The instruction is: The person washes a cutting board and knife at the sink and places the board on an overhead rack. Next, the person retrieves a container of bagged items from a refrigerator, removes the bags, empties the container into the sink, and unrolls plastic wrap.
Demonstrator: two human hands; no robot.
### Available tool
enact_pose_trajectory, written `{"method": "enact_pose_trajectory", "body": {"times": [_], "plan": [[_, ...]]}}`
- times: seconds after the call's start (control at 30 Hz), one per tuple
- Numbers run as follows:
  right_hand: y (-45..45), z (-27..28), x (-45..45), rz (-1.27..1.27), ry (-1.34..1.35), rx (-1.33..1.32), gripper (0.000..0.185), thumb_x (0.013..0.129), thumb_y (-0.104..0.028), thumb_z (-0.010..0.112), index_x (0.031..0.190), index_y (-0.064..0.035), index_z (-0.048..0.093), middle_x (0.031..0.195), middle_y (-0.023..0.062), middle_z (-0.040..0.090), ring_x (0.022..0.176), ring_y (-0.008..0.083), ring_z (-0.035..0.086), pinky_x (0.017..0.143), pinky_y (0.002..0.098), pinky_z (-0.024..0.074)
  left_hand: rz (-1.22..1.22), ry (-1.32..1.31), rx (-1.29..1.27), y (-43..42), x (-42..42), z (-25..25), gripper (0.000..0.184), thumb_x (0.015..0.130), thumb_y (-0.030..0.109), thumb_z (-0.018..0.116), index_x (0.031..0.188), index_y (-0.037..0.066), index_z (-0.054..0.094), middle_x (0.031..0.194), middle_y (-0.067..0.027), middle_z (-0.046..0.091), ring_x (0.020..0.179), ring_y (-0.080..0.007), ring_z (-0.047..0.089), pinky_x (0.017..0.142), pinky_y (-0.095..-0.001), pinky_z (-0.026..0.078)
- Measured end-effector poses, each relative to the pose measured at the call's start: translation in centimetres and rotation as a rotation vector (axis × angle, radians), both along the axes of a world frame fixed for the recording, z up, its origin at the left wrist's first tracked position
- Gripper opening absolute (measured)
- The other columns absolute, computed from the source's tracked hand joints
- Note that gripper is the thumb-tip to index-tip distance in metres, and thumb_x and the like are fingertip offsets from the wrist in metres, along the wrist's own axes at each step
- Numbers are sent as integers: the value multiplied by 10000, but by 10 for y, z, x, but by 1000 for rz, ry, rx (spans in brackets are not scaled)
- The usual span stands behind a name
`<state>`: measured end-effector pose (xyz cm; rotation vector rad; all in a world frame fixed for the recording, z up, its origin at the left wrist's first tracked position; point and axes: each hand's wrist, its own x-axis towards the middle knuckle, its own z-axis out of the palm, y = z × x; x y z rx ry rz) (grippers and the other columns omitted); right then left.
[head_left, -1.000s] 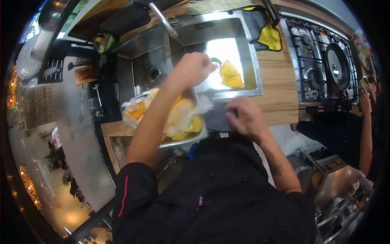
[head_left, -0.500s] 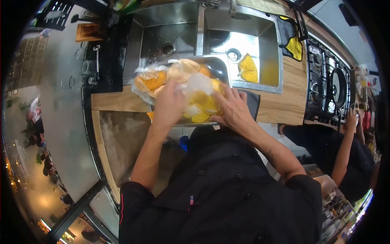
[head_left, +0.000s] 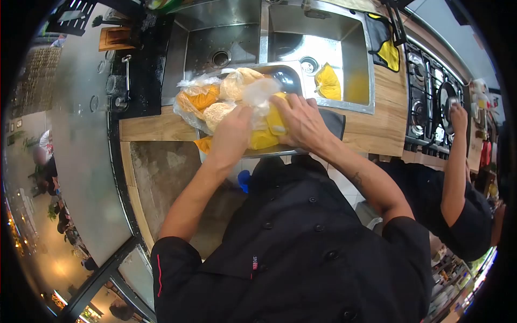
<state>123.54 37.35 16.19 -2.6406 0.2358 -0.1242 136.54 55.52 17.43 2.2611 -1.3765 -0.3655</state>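
A metal pan [head_left: 295, 69] sits at the sink's front edge, loaded with knotted clear plastic bags. My right hand [head_left: 307, 123] grips the side of a yellow-filled plastic bag [head_left: 265, 138], its fingers curled over the top. My left hand [head_left: 231, 134] is closed at the same bag's left side, with its fingertips partly hidden and blurred. The bag's whitish plastic top [head_left: 260, 91] stands up between both hands. Left of them lie an orange-filled bag [head_left: 202, 99] and bags of pale crumbly stuff [head_left: 232, 85]. Another bit of orange [head_left: 203, 144] pokes out beneath my left wrist.
Behind the pan is a double steel sink [head_left: 264, 40]; a yellow bag [head_left: 328, 82] lies in its right basin. A black-and-yellow cloth [head_left: 385, 46] hangs beside it. At right is a gas stove [head_left: 419, 97] with a pan, where a co-worker's arm [head_left: 455, 167] reaches.
The yellow bag has tilted up between my hands, and my right hand now reaches higher over it. The co-worker's hand has moved up toward the stove pan.
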Motion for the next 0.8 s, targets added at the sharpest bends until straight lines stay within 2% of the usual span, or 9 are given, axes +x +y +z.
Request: {"method": "enact_pose_trajectory", "body": {"times": [0.17, 0.23, 0.3, 0.5, 0.57, 0.63, 0.67, 0.77, 0.8], "plan": [[-9, -6, -3, 9, -29, 25, 634, 770, -213, 730, 1352, -117, 496, 1019, 179, 566, 940, 348, 609, 828, 444, 481, -57, -48, 18, -7, -26, 20, 310, 767, -14, 637, 1069, 23, 580, 956, -236, 626, 890, -438, 626, 764, -497, 526], [-8, -11, -4, 16, -53, 13, 641, 767, -212, 733, 1353, -114, 494, 1013, 181, 566, 934, 348, 610, 824, 446, 478, -35, -3, 250, 0, -24, 10, 344, 747, -36, 633, 1084, 19, 591, 935, -239, 630, 888, -447, 627, 777, -502, 527], [-12, -15, -2, 29, 5, 120, 853, 608, -234, 860, 1363, -107, 483, 1093, 187, 543, 1005, 377, 598, 892, 454, 405, -62, -4, 193, -2, -19, 5, 303, 767, -13, 626, 1068, 14, 602, 914, -231, 634, 877, -440, 632, 768, -505, 524], [-27, 6, 3, 0, 36, 323, 881, 611, -245, 855, 1379, -115, 442, 1082, 205, 553, 986, 420, 602, 850, 448, 461, 20, 42, 22, -12, -14, 28, 217, 792, 1, 605, 1008, 1, 621, 907, -225, 642, 856, -433, 635, 751, -503, 508], [-35, 13, 4, -2, 63, 299, 904, 630, -254, 840, 1413, -124, 408, 1134, 221, 581, 1031, 408, 618, 872, 432, 488, 48, 57, -13, -20, -12, 43, 211, 793, 0, 601, 1003, -4, 621, 909, -226, 644, 854, -436, 635, 744, -499, 504], [-46, 19, 7, 13, 57, 622, 904, 655, -258, 819, 1441, -130, 391, 1173, 219, 608, 1087, 379, 621, 918, 419, 493, 145, 27, -86, -31, -9, 61, 213, 799, 16, 607, 1010, -7, 621, 903, -222, 642, 847, -437, 631, 737, -488, 496], [-52, 12, 11, 56, -5, 643, 899, 676, -251, 799, 1458, -91, 384, 1194, 205, 621, 1128, 323, 613, 968, 382, 481, 163, 5, -91, -37, -7, 75, 200, 798, 23, 599, 994, -3, 630, 909, -217, 652, 848, -427, 636, 738, -473, 499], [-70, 22, 18, 61, -49, 824, 896, 675, -243, 808, 1445, -35, 400, 1207, 172, 621, 1130, 278, 606, 984, 353, 472, 198, -16, -169, -61, 2, 96, 190, 789, 20, 590, 971, -2, 639, 916, -211, 667, 841, -415, 644, 739, -463, 504], [-77, 24, 20, 73, -104, 843, 895, 686, -239, 811, 1444, -2, 400, 1238, 140, 614, 1144, 220, 589, 998, 327, 461, 189, -51, -176, -70, 6, 101, 200, 776, 18, 586, 967, -4, 645, 924, -204, 681, 837, -407, 657, 741, -456, 514]]}}
